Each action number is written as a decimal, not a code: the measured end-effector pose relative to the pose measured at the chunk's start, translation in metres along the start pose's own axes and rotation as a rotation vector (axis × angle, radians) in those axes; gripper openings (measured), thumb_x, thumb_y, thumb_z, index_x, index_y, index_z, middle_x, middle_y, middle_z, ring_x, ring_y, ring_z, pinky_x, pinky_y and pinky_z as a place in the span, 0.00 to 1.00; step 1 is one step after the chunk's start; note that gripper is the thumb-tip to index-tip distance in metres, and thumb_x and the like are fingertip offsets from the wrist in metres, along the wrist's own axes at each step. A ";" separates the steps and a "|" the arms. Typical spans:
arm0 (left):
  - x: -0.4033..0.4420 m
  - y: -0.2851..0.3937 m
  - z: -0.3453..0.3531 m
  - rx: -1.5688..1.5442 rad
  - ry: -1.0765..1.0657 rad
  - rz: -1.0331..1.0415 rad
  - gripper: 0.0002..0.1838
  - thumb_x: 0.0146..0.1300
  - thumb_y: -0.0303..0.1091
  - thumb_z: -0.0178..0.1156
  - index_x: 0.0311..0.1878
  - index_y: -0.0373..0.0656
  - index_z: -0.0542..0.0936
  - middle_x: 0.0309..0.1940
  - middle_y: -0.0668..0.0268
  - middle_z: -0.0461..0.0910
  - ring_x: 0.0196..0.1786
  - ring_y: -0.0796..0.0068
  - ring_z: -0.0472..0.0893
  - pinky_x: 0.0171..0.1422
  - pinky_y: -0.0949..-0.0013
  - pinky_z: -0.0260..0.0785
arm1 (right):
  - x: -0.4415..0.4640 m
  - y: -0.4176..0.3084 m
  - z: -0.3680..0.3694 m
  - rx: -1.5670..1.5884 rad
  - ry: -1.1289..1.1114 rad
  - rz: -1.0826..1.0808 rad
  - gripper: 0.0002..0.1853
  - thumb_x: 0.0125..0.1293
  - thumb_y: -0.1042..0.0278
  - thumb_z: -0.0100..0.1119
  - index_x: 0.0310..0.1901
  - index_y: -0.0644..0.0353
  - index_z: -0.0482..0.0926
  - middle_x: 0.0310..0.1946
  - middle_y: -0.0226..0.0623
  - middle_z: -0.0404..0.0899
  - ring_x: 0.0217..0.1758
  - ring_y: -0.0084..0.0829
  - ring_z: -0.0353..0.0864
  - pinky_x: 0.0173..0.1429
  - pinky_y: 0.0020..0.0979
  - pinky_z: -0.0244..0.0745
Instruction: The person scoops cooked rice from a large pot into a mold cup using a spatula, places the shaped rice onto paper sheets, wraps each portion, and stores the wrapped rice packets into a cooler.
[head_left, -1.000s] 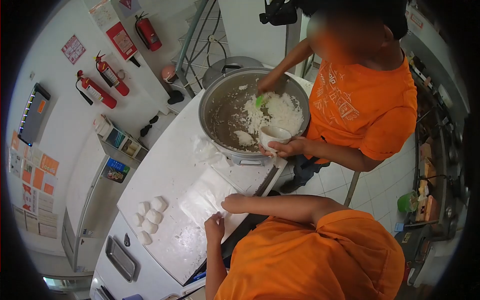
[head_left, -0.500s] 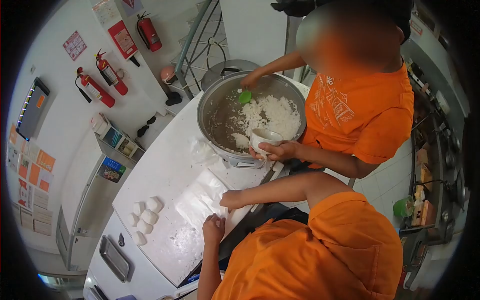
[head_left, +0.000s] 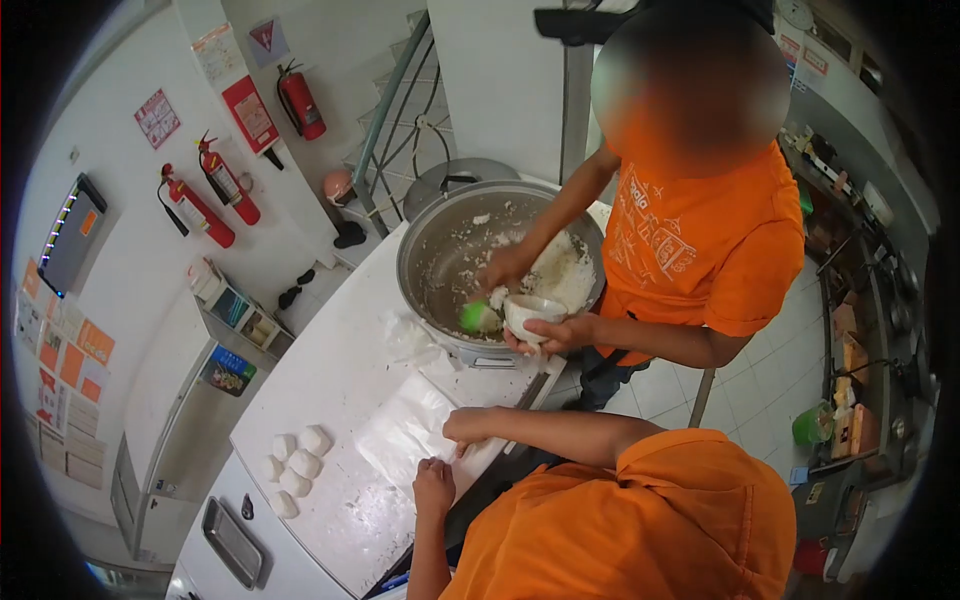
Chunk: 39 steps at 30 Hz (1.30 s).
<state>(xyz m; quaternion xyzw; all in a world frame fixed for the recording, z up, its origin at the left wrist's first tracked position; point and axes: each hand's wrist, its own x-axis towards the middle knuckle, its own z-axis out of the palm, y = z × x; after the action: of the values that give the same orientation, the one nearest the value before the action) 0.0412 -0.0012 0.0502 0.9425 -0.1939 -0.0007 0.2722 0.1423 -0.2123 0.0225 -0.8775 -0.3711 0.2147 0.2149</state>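
Touching white plastic (head_left: 402,428) with both hands (head_left: 434,488)

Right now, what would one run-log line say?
left hand: at edge of plastic sheet | right hand: at same edge | co-worker: holds bowl, green scoop in pot | white lumps: grouped on table

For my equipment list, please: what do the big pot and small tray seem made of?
The big pot looks like dull metal, perhaps aluminium: grey, with a soft sheen on its rim. The small tray seems metal too, possibly steel: grey, with a paler, shinier edge.
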 end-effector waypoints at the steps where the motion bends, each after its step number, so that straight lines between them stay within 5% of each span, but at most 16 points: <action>1: 0.000 0.004 -0.004 0.007 -0.024 -0.022 0.08 0.69 0.31 0.61 0.39 0.36 0.85 0.42 0.47 0.84 0.44 0.41 0.85 0.47 0.45 0.81 | 0.000 0.001 -0.002 0.024 -0.005 0.028 0.25 0.53 0.41 0.79 0.31 0.59 0.85 0.30 0.47 0.86 0.39 0.54 0.86 0.44 0.51 0.79; 7: -0.001 0.001 0.001 -0.003 0.012 -0.059 0.17 0.67 0.43 0.67 0.38 0.36 0.85 0.41 0.44 0.84 0.43 0.39 0.85 0.47 0.42 0.79 | -0.005 -0.012 -0.011 -0.001 0.093 -0.017 0.22 0.72 0.48 0.63 0.46 0.64 0.81 0.41 0.57 0.87 0.47 0.60 0.87 0.52 0.54 0.80; 10: 0.002 -0.002 0.008 0.076 0.021 -0.103 0.17 0.67 0.44 0.67 0.40 0.35 0.85 0.40 0.44 0.83 0.42 0.38 0.85 0.47 0.42 0.78 | -0.012 -0.025 -0.019 0.051 0.113 0.062 0.22 0.75 0.49 0.62 0.51 0.64 0.76 0.37 0.59 0.86 0.45 0.62 0.87 0.50 0.58 0.79; 14: 0.005 -0.004 0.010 0.094 0.034 -0.131 0.14 0.63 0.39 0.69 0.39 0.35 0.84 0.38 0.47 0.83 0.41 0.41 0.85 0.47 0.43 0.79 | -0.029 -0.030 -0.014 -0.010 0.113 0.042 0.20 0.72 0.56 0.63 0.54 0.61 0.73 0.37 0.57 0.86 0.45 0.60 0.87 0.48 0.57 0.79; 22: -0.015 -0.006 0.020 -0.069 0.053 -0.116 0.13 0.53 0.28 0.71 0.44 0.39 0.86 0.51 0.48 0.83 0.49 0.42 0.85 0.54 0.46 0.80 | -0.038 0.002 0.036 -0.007 0.336 -0.103 0.10 0.65 0.68 0.60 0.47 0.57 0.76 0.40 0.46 0.84 0.45 0.56 0.86 0.48 0.55 0.80; 26: -0.017 -0.005 0.014 -0.152 0.035 -0.196 0.11 0.58 0.27 0.67 0.45 0.39 0.86 0.54 0.48 0.82 0.52 0.41 0.85 0.57 0.44 0.80 | -0.039 0.000 0.041 -0.073 0.286 -0.020 0.18 0.62 0.67 0.66 0.54 0.58 0.81 0.58 0.44 0.84 0.57 0.48 0.86 0.61 0.44 0.83; 28: -0.017 -0.028 0.031 -0.124 0.099 -0.002 0.07 0.62 0.26 0.60 0.42 0.36 0.83 0.49 0.43 0.83 0.47 0.40 0.85 0.53 0.42 0.80 | -0.043 0.012 0.052 -0.039 0.379 -0.069 0.21 0.62 0.69 0.65 0.58 0.63 0.83 0.60 0.49 0.84 0.64 0.46 0.84 0.69 0.41 0.80; 29: -0.019 -0.034 0.043 -0.088 -0.007 -0.084 0.08 0.63 0.24 0.58 0.43 0.33 0.81 0.47 0.40 0.83 0.45 0.38 0.85 0.49 0.42 0.80 | -0.043 0.027 0.071 0.010 0.298 0.058 0.22 0.59 0.72 0.66 0.57 0.65 0.83 0.58 0.50 0.85 0.66 0.48 0.83 0.70 0.43 0.80; 30: -0.022 -0.024 0.043 -0.102 -0.024 -0.230 0.10 0.65 0.24 0.54 0.47 0.31 0.79 0.47 0.38 0.82 0.44 0.38 0.85 0.46 0.42 0.80 | -0.049 0.019 0.065 -0.024 0.492 -0.132 0.23 0.55 0.76 0.68 0.55 0.65 0.83 0.59 0.50 0.85 0.67 0.49 0.83 0.71 0.43 0.79; 33: -0.031 -0.036 0.071 -0.200 0.206 -0.211 0.16 0.71 0.26 0.50 0.56 0.27 0.77 0.62 0.37 0.77 0.59 0.37 0.82 0.67 0.44 0.75 | -0.046 0.022 0.057 -0.016 0.505 -0.186 0.19 0.49 0.82 0.66 0.46 0.64 0.85 0.57 0.51 0.86 0.67 0.53 0.83 0.72 0.48 0.78; 35: -0.032 -0.048 0.075 -0.227 0.139 -0.194 0.22 0.70 0.29 0.55 0.64 0.29 0.76 0.76 0.41 0.66 0.79 0.39 0.66 0.81 0.49 0.64 | -0.044 0.013 0.053 0.003 0.508 -0.170 0.17 0.50 0.86 0.61 0.44 0.65 0.83 0.58 0.52 0.86 0.68 0.55 0.82 0.74 0.50 0.75; 39: -0.046 -0.021 0.019 0.036 -0.011 -0.299 0.24 0.65 0.30 0.63 0.64 0.34 0.77 0.80 0.45 0.63 0.85 0.43 0.55 0.85 0.44 0.56 | -0.045 0.011 0.048 -0.046 0.450 -0.199 0.17 0.53 0.85 0.61 0.46 0.66 0.81 0.60 0.54 0.85 0.69 0.57 0.80 0.75 0.49 0.74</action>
<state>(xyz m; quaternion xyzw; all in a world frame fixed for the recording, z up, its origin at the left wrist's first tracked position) 0.0040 0.0223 0.0184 0.9656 -0.0528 -0.0428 0.2511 0.0941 -0.2426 -0.0130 -0.8671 -0.4031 -0.0165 0.2922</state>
